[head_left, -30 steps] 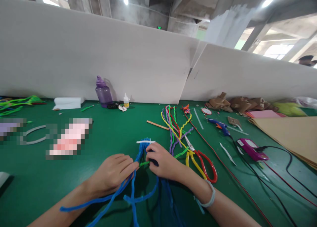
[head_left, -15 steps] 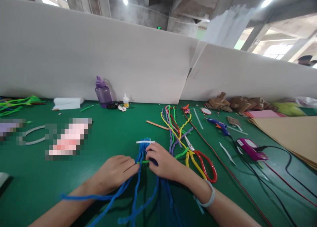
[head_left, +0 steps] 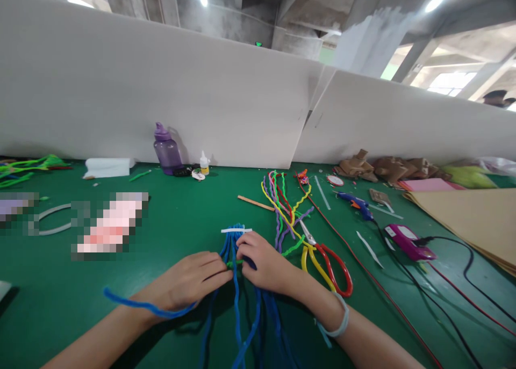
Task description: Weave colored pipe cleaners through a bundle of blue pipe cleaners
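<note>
Several long blue pipe cleaners [head_left: 231, 242] hang side by side from a short white strip [head_left: 228, 231], their loose ends spreading towards me. A green pipe cleaner [head_left: 235, 263] crosses the blue strands between my hands. My left hand [head_left: 201, 277] is closed, its fingertips pinching the green one at the left of the bundle; one blue strand lies over its wrist. My right hand [head_left: 262, 261] is closed over the right side of the blue strands, with its fingertips partly hidden. Another stretch of green shows just beyond its knuckles.
Right of my hands lie red-and-yellow scissors [head_left: 325, 261] and wavy coloured pipe cleaners [head_left: 288, 205]. Farther right are a blue glue gun [head_left: 357, 203], a magenta box [head_left: 410, 243] and trailing cables. A purple bottle [head_left: 168, 153] and small glue bottle [head_left: 204, 164] stand by the white partition.
My left hand has shifted slightly right, closer to my right hand. The loose blue strands have swung, one now draping over my left wrist. My right hand stays nearly still.
</note>
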`<state>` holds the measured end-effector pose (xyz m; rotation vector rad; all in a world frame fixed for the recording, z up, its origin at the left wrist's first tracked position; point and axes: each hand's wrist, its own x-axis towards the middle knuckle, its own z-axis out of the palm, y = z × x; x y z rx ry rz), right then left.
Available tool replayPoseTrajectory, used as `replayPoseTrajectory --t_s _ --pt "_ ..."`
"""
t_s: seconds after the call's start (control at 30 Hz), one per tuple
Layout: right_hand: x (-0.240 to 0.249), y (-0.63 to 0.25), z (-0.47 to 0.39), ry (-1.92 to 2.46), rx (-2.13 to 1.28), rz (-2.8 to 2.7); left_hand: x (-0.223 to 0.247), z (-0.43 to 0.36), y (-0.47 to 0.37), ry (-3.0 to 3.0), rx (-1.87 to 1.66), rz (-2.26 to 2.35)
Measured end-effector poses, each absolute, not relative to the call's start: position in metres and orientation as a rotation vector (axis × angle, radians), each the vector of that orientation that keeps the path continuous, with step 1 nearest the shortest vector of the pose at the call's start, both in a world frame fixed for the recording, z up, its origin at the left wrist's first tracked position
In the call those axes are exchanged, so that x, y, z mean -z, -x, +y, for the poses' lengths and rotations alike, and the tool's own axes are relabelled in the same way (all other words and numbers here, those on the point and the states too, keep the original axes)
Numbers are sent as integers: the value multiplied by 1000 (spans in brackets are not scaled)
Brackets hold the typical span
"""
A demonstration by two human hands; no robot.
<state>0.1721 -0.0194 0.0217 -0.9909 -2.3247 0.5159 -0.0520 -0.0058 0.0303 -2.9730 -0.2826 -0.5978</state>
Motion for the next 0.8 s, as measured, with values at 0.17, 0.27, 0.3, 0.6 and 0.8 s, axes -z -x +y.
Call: replayPoseTrajectory --t_s 0.17,0.27,0.3,0.6,0.8 --pt "-22 -172 -20 997 -534 -2312 -34 -8 52 2978 549 -355" --pt "-21 -173 -20 1000 -554 -2303 -32 -9 54 2987 575 -381" --pt "-21 -173 -20 997 -560 -2299 -31 -9 53 2991 575 -380" --pt "-24 -171 -20 1044 -662 -2196 -31 -8 52 2990 508 -387" --pt "-20 -172 -20 1048 -670 -2155 -27 -7 53 2971 536 -371"
